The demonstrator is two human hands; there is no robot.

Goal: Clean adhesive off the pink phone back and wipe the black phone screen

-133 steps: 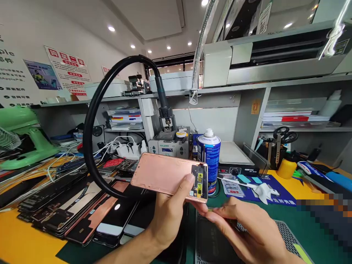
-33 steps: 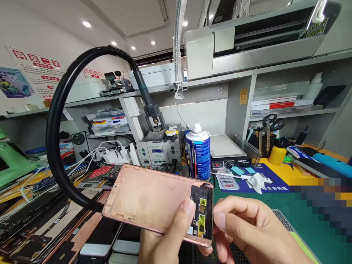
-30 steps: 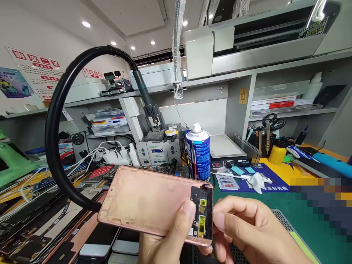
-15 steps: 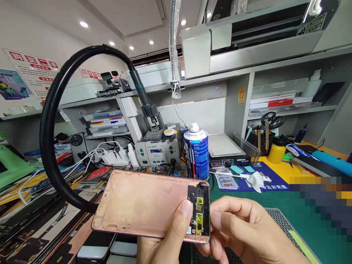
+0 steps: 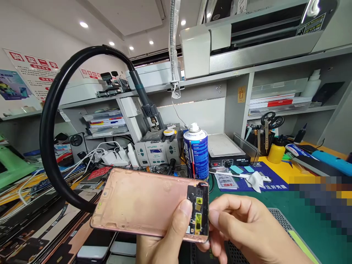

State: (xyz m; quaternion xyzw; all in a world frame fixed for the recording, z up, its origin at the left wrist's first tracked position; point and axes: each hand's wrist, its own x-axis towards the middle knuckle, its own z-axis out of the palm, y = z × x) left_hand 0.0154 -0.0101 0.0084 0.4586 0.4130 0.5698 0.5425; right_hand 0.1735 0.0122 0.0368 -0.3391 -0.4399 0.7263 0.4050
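A phone screen panel, seen from its copper-pink back, is held up over the bench, tilted slightly down to the right. A black strip with yellow-edged flex parts runs along its right end. My left hand grips it from below, thumb pressed on the back beside the black strip, the other fingers hidden underneath. At the panel's right edge my right hand is closed in a pinch, thumb and forefinger together against the rim. What lies between those fingertips, if anything, cannot be made out.
A blue spray can stands behind the panel, beside a hot-air station with a thick black hose arching left. A heating plate stands behind the green mat. Stacked phone parts lie left.
The panel has shifted very slightly left, and my right hand has moved with it. Both hands keep nearly the same hold.
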